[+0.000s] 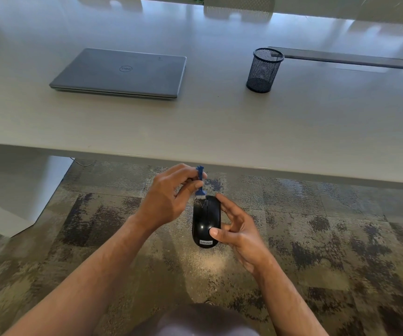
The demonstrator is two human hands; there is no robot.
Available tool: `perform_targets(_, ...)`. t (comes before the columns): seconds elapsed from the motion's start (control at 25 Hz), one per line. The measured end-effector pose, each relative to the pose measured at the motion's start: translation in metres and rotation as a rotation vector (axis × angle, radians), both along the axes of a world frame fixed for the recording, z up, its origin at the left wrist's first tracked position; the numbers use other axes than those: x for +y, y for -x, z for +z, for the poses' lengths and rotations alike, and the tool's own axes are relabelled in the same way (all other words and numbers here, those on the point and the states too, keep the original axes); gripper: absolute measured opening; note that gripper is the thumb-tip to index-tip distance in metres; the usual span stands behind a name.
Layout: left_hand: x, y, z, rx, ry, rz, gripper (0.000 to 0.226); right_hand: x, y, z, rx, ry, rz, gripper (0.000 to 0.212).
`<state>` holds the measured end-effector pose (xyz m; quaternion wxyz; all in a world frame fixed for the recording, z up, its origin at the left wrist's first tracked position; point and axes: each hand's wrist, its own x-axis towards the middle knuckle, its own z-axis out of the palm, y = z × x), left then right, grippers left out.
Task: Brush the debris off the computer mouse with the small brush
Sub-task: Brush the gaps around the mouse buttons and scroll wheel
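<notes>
Right hand (238,232) gripping black mouse (206,221), left hand (169,197) pinching small blue brush (200,184), bristles at its front

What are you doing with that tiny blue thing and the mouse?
A person is cleaning a black computer mouse. The right hand holds the mouse in the air, off the table. The left hand pinches a small blue brush, its bristles touching the mouse's front end. A closed laptop and mesh cup sit on the table.

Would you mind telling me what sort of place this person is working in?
Most likely an office or meeting room: a long pale table carries a closed laptop and a mesh pen cup, with patterned carpet underneath.
</notes>
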<state>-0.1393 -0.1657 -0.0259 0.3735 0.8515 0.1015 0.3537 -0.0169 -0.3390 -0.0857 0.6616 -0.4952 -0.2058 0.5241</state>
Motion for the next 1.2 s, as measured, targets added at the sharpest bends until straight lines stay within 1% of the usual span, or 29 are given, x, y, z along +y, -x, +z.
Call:
perform_targets(0.08,-0.006,-0.004,-0.001,-0.017,-0.036,-0.067,0.019,0.001,0.0,0.001,0.005,-0.008,0.004,0.087)
perform_targets(0.16,-0.007,-0.006,-0.003,-0.001,-0.027,-0.096,0.018,0.001,0.001,0.001,0.002,-0.009,0.005,0.088)
perform_targets(0.36,0.005,-0.004,-0.008,0.083,0.04,-0.018,0.018,-0.003,0.001,-0.003,-0.016,0.004,0.016,0.085)
perform_targets(0.44,0.006,-0.003,-0.007,0.071,0.058,-0.005,0.019,-0.003,0.0,-0.003,-0.013,0.003,0.012,0.085)
perform_targets(0.56,0.0,-0.003,0.0,-0.002,0.103,-0.033,0.019,-0.002,-0.002,-0.003,-0.004,-0.003,0.013,0.086)
perform_targets(0.72,-0.008,-0.007,0.0,0.012,0.053,-0.119,0.017,-0.002,-0.001,0.0,0.005,-0.009,0.014,0.085)
perform_targets(0.92,0.001,-0.005,-0.007,0.06,0.039,-0.059,0.019,-0.004,0.001,0.001,0.008,-0.012,0.011,0.083)
perform_targets(1.08,-0.001,-0.004,-0.002,0.016,0.037,-0.049,0.019,-0.005,0.001,0.0,0.01,-0.011,0.004,0.084)
perform_targets(1.2,-0.01,-0.006,-0.003,-0.012,0.003,-0.104,0.018,-0.004,0.002,-0.001,0.024,-0.022,0.0,0.083)
